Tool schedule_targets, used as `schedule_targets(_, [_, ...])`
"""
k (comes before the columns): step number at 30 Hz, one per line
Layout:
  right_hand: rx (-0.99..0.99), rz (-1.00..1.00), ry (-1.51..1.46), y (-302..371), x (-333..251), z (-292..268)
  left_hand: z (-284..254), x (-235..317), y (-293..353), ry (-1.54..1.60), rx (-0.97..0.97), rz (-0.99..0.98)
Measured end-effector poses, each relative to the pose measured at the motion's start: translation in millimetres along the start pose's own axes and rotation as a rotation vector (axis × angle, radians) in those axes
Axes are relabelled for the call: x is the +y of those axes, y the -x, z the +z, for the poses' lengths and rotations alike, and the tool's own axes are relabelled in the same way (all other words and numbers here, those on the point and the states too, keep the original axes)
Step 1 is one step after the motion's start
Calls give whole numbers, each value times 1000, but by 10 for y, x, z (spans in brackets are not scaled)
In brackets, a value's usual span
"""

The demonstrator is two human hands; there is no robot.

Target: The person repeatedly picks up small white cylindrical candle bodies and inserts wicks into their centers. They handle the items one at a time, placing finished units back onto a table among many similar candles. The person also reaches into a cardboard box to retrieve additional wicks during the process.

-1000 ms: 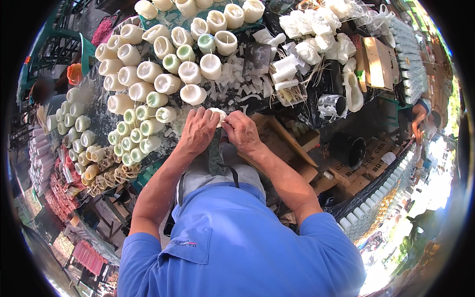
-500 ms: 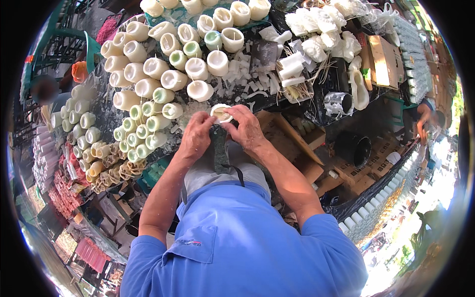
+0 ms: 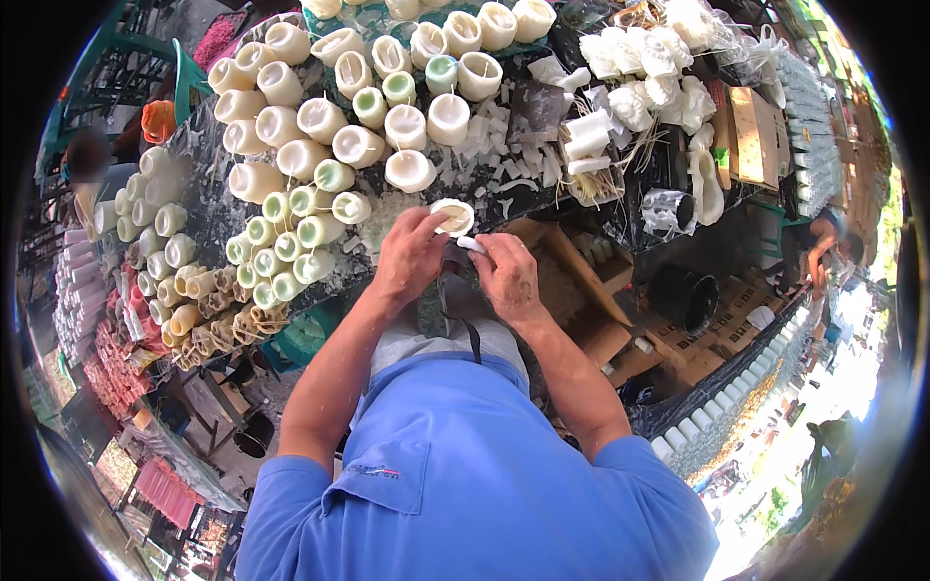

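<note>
My left hand [image 3: 411, 254] is closed around the side of a round, hollow white wax candle [image 3: 465, 222], which has a pale rim and a beige inside facing up. Close to its near right edge, my right hand [image 3: 510, 275] pinches a short white wax piece [image 3: 472, 244] between thumb and fingers. Both hands are at the near edge of the dark worktable, in front of my body. Just beyond them stands a cream wax candle cup [image 3: 410, 170], one of many on the table. Fingertips of the left hand are partly hidden by the candle.
Several greenish candle cups [image 3: 321, 229] stand to the left. White wax scraps [image 3: 481, 136] lie beyond my hands. An open cardboard box [image 3: 581, 300] and a black bucket [image 3: 683, 296] are below the table at right. Another person's arm [image 3: 821, 247] shows at far right.
My right hand has moved away from the candle's rim, down and to the right, and the white wax piece now shows in its fingers. The left hand still holds the candle, shifted slightly right.
</note>
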State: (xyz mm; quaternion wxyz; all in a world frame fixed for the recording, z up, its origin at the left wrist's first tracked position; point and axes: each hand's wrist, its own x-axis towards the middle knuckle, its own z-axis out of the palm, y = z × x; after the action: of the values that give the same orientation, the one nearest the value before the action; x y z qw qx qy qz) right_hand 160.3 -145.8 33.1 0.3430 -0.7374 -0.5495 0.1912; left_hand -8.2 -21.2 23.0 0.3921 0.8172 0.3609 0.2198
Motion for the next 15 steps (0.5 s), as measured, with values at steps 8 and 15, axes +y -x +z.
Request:
schedule_targets(8, [40, 12, 27, -85, -48, 106, 14, -169, -700, 175, -276, -3])
schedule_targets(15, [57, -47, 236, -297, -1, 438, -109, -230, -876, 183, -452, -104])
